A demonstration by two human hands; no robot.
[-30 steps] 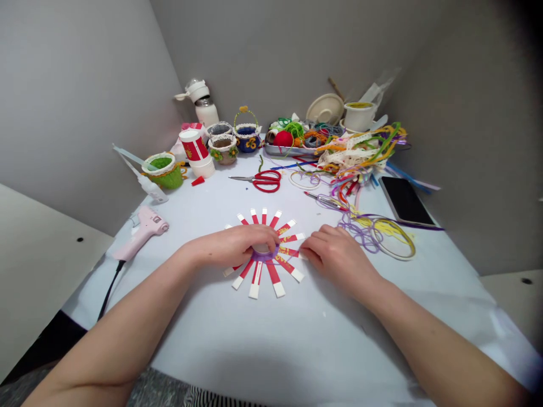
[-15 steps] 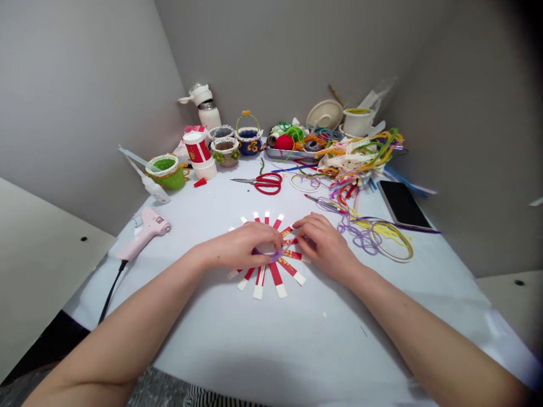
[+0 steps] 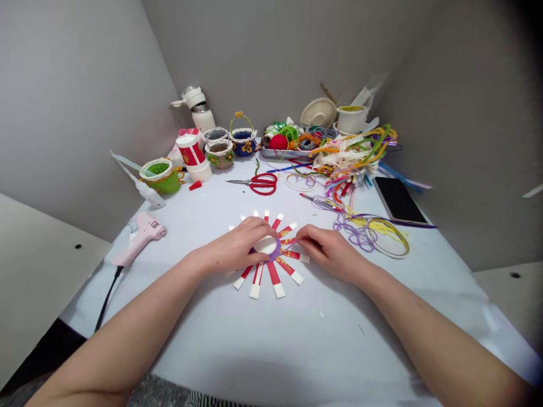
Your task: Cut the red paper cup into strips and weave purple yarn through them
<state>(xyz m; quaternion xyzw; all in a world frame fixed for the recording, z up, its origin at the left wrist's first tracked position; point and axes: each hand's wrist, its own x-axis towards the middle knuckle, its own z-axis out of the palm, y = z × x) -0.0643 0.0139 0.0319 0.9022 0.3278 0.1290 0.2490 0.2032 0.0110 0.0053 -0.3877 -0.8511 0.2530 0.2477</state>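
Note:
A paper cup (image 3: pixel 276 279), cut into red and white strips, lies splayed flat like a sunburst around its round white base. Purple yarn (image 3: pixel 272 257) rings that base. My left hand (image 3: pixel 237 243) curves over the cup's left side, thumb and fingers pressing the ring's near and far edges. On the right, my right hand (image 3: pixel 328 249) pinches a purple yarn end between thumb and forefinger, just above the right-hand strips. The strand runs from the ring to those fingertips. Some left strips are hidden beneath my left hand.
Red-handled scissors (image 3: pixel 263 183) lie beyond the cup. A pink glue gun (image 3: pixel 139 237) with a black cord is at left. Tangled purple yarn (image 3: pixel 356 234), a phone (image 3: pixel 399 200) and a ribbon heap (image 3: pixel 352 155) are at right. Small baskets (image 3: pixel 163 176) and a yarn tray (image 3: pixel 286 152) stand behind.
My right hand's fingers have drawn together into a pinch on the yarn. The left hand's fingers have lifted back a little, showing more of the white base. The view has shifted slightly.

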